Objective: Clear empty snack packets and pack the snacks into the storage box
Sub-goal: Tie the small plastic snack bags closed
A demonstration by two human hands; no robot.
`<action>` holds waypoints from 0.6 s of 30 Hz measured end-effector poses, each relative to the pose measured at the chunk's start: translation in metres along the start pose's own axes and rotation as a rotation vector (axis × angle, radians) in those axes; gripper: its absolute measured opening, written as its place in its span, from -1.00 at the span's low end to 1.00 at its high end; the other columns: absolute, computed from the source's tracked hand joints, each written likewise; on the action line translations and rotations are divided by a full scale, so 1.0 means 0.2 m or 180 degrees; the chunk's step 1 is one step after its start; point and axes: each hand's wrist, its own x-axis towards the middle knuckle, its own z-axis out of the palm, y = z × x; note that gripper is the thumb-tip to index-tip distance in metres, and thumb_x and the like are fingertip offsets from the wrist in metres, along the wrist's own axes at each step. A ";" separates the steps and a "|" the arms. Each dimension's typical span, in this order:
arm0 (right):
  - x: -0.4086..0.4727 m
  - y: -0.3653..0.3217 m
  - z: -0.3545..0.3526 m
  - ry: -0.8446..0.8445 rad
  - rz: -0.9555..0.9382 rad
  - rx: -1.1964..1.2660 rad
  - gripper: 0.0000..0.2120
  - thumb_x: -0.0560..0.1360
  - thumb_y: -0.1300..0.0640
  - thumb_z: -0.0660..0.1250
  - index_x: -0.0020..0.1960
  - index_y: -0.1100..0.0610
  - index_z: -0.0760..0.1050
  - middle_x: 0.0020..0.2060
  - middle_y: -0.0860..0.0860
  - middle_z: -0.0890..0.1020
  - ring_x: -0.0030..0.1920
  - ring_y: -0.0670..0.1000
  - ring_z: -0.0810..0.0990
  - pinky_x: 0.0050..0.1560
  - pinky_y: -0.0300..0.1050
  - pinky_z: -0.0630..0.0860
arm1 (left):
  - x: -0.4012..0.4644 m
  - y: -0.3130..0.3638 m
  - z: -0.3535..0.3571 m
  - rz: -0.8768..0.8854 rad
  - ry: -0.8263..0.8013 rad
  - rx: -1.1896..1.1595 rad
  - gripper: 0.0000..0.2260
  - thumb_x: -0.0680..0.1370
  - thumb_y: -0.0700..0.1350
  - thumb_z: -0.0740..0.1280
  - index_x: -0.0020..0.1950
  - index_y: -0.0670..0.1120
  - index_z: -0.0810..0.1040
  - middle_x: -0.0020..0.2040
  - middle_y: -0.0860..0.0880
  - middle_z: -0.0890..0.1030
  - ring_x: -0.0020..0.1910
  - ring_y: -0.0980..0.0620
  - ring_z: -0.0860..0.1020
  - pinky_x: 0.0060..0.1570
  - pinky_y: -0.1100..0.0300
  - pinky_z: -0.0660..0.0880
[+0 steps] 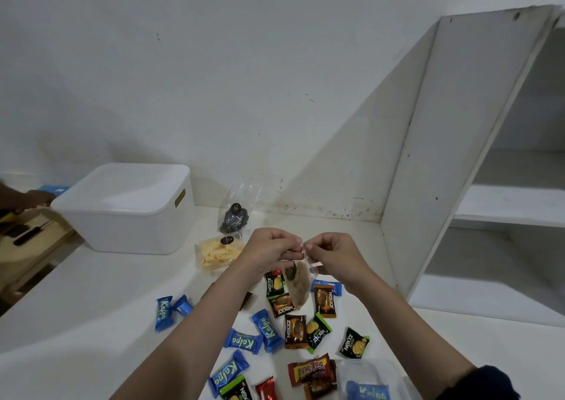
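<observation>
Head view, and both hands were up over the middle of the counter (91,292). The left hand (269,251) and the right hand (331,256) each had fingers pinched shut on the top edge of a small clear bag (298,283), which hung between them above the scattered snacks, brownish contents sagging in its lower half.

That bag looked light, thin and floppy, a slippery film that would likely crumple if squeezed, so the top seam, where the fingers already were, seemed the sensible place to hold it.

The white storage box (125,207) sat far left against the wall, lid on, well apart from the hands. Just right of it lay a packet of yellow sticks (218,254) and, behind that, a clear packet of dark sweets (234,217). Blue wrappers (269,335), brown and green biscuit packets (295,332) and red bars (312,369) littered the near counter.

Hard to call: whether the bag was being opened or closed, and what was in it. Which packets were empty could not be told. A clear container (370,378) at the near edge was cut off.
</observation>
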 end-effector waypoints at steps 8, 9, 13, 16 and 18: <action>-0.01 0.02 0.00 -0.0202 0.0176 0.0362 -0.86 0.51 0.36 0.30 -0.12 0.22 0.63 -0.26 0.11 0.65 -0.23 0.02 0.62 -0.13 -0.04 0.60 | 0.02 -0.03 0.01 -0.0162 0.0046 -0.0170 -0.92 0.44 -0.27 0.45 -0.13 -0.24 0.59 -0.24 -0.14 0.66 -0.32 0.07 0.65 -0.24 0.24 0.63; -0.01 0.02 0.00 -0.0206 0.0192 0.0419 -0.86 0.51 0.36 0.30 -0.09 0.25 0.63 -0.24 0.13 0.65 -0.21 0.04 0.63 -0.12 -0.04 0.61 | 0.02 -0.03 0.01 -0.0161 0.0040 -0.0252 -0.95 0.44 -0.31 0.43 -0.14 -0.24 0.58 -0.23 -0.15 0.65 -0.32 0.06 0.66 -0.25 0.24 0.63; -0.02 0.02 0.02 -0.0090 0.0283 0.0659 -0.85 0.51 0.37 0.29 -0.11 0.25 0.63 -0.30 0.10 0.65 -0.30 -0.01 0.63 -0.30 -0.18 0.60 | 0.02 -0.04 0.01 -0.0117 0.0095 -0.0397 -0.94 0.45 -0.39 0.38 -0.13 -0.26 0.56 -0.23 -0.18 0.64 -0.33 0.03 0.66 -0.17 0.17 0.63; -0.02 0.02 0.04 0.0119 0.0341 0.0821 -0.85 0.51 0.36 0.29 -0.13 0.24 0.63 -0.31 0.13 0.61 -0.32 -0.02 0.58 -0.32 -0.19 0.60 | 0.02 -0.04 0.01 -0.0071 0.0150 -0.0512 -0.92 0.45 -0.41 0.37 -0.14 -0.26 0.56 -0.27 -0.17 0.65 -0.31 0.01 0.66 -0.19 0.17 0.64; -0.02 0.02 0.06 0.0270 0.0383 0.0953 -0.85 0.51 0.36 0.28 -0.13 0.25 0.62 -0.30 0.15 0.60 -0.30 0.01 0.57 -0.29 -0.16 0.62 | 0.02 -0.03 0.01 -0.0016 0.0180 -0.0565 -0.90 0.45 -0.42 0.36 -0.14 -0.25 0.55 -0.26 -0.17 0.64 -0.31 0.01 0.66 -0.26 0.21 0.63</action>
